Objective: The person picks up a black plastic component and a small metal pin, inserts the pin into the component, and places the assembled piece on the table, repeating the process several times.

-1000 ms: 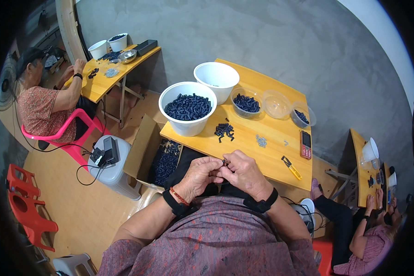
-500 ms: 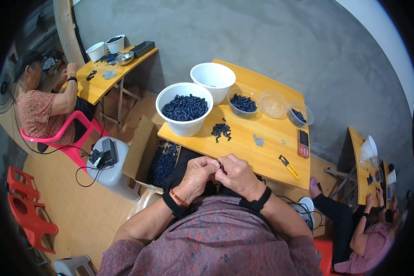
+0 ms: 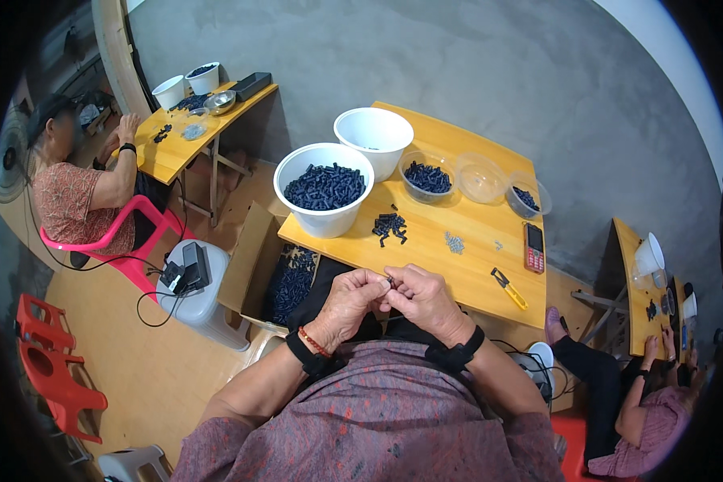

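Over the near edge of the yellow wooden table (image 3: pixel 337 251), my left hand (image 3: pixel 350 304) and my right hand (image 3: pixel 426 301) meet with fingertips pinched together. A small dark piece (image 3: pixel 391 282) shows between them, mostly covered by the fingers. Beyond my hands lies a loose pile of short black tubular parts (image 3: pixel 390 228). To its right is a little heap of tiny silvery pieces (image 3: pixel 455 243), with a few more (image 3: pixel 498 245) farther right.
A white bucket (image 3: pixel 321 222) full of black parts stands beside another white bucket (image 3: pixel 381 128). Clear bowls (image 3: pixel 482 178), a red phone (image 3: pixel 534 249) and a yellow utility knife (image 3: pixel 509 289) lie rightward. A cardboard box (image 3: pixel 247 257) sits below left. Two people work at side tables.
My right hand has turned slightly and its fingers have shifted, so the dark piece shows a little more at the fingertips. The things on the table stay in place.
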A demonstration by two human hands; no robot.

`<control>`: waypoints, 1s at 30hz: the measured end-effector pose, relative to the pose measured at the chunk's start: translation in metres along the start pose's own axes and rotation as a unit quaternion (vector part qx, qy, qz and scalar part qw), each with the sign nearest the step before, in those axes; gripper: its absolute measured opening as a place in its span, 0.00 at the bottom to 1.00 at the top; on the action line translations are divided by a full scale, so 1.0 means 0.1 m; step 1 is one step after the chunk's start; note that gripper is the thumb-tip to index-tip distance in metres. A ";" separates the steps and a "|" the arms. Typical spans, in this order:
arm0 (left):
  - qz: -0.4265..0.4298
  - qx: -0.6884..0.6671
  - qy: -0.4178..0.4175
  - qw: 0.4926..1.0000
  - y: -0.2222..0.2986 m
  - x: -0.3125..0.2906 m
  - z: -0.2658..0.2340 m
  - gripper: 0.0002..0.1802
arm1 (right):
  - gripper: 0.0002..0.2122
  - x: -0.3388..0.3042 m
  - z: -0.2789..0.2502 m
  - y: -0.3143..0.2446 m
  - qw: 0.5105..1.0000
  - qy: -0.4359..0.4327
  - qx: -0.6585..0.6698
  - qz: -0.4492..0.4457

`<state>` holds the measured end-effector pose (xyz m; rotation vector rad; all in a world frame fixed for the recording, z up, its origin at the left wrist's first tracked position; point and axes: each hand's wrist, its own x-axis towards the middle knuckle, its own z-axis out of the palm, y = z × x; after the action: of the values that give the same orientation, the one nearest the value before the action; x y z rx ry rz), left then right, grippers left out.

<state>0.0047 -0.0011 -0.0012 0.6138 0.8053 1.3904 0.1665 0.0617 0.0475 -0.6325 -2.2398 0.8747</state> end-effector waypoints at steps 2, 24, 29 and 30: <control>-0.014 0.002 0.014 1.000 0.02 0.00 0.02 0.05 | 0.12 0.01 0.02 0.03 0.994 -0.012 0.089 0.055; 0.084 0.110 0.088 0.987 -0.10 0.02 0.00 0.04 | 0.07 0.03 0.17 0.10 0.984 -0.020 -0.149 -0.098; 0.097 0.139 0.078 0.982 -0.07 0.03 0.00 0.04 | 0.14 -0.01 0.17 0.08 0.981 -0.006 -0.170 -0.090; 0.096 0.140 0.075 0.983 -0.05 0.03 0.01 0.04 | 0.14 0.00 0.15 0.09 0.981 -0.003 -0.172 -0.089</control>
<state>0.0084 0.0015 -0.0045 0.8300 1.0976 1.5246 0.1576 0.0610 0.0324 -0.5684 -2.4309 0.4045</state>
